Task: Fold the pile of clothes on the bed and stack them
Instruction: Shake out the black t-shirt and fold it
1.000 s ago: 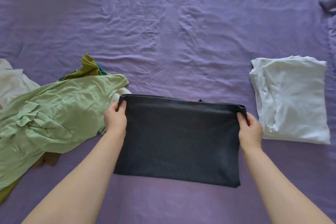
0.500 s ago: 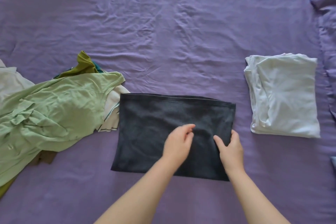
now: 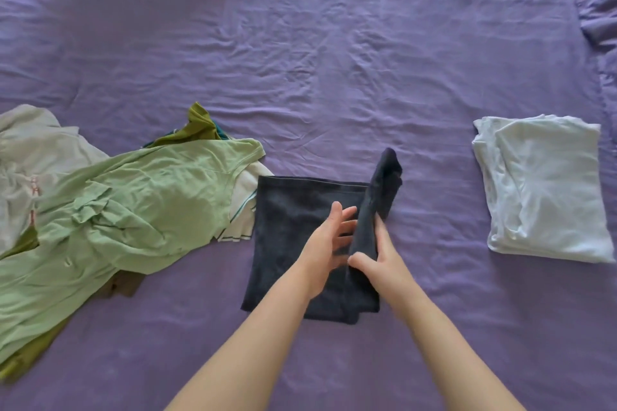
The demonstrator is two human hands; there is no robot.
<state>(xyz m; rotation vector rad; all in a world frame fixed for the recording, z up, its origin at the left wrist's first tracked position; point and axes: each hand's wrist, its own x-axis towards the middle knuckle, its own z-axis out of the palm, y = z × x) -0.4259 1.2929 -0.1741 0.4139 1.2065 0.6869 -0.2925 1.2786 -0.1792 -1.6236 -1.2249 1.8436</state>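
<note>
Purple sheeting is being shown stretched and creased across the bed, which is filling nearly the whole view. On its left side the unfolded pile is lying spread out, with a light green shirt on top and olive and whitish pieces showing beneath it. Well apart on the right, a folded white garment is sitting alone as the start of the stack. Between the two, near the person, the dark garment is being folded. A second ago it was being held flat by its two far corners; half a second ago both hands were being brought onto its right half. Now its right side is being lifted and turned over toward the left, so a narrower fold is judged to be under way. The right hand is being kept clenched around the raised flap, thumb in front and fingers behind. The left hand is being held released, its straight fingers lying against the flat part just beside the crease line. One item is judged done, this one nearly so, and the pile is still waiting.
</note>
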